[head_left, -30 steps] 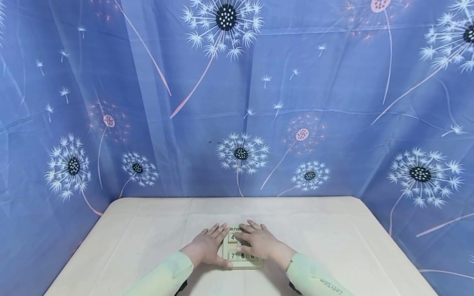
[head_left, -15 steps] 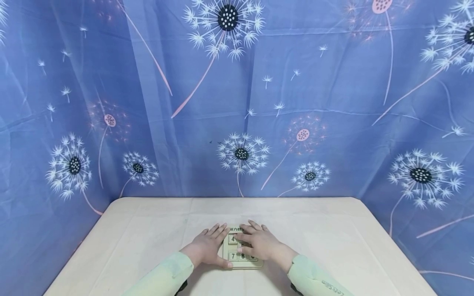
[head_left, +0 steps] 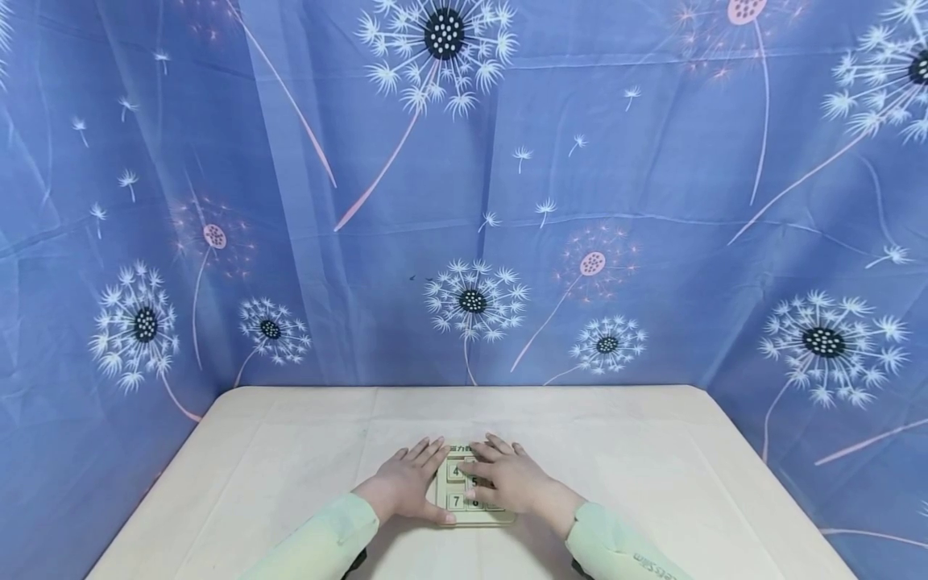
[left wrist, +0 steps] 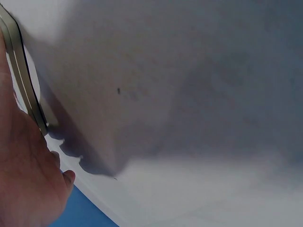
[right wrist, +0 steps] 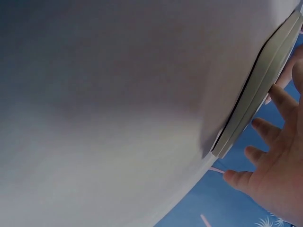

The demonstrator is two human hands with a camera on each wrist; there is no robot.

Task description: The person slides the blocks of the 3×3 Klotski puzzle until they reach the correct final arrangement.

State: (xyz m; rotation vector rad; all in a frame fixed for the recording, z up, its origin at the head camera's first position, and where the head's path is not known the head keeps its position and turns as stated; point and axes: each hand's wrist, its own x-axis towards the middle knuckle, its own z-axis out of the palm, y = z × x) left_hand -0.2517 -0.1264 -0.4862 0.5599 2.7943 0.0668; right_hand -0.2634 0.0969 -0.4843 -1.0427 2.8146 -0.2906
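Note:
A pale green number slide puzzle (head_left: 482,519) lies flat on the table, with dark-numbered square tiles in its frame. My left hand (head_left: 410,483) rests along its left side, fingers spread toward the far corner and thumb at the near corner. Over its right part reaches my right hand (head_left: 511,477), with thumb and index fingertip on the tiles in the middle. Tile 4 (head_left: 455,471) and tile 7 (head_left: 455,502) show in the left column, tile 5 (head_left: 474,482) between my right fingers. The right column is mostly hidden under that hand. Both wrist views show the puzzle's side edge (right wrist: 258,85).
The cream-covered table (head_left: 304,435) extends around the puzzle on all sides. Behind it and at both sides hangs a blue dandelion-print curtain (head_left: 384,306).
Tile 4 has slid slightly toward me under the right index fingertip. More of tile 5 shows, while tile 8 is more covered by the right thumb. The left hand stays in place.

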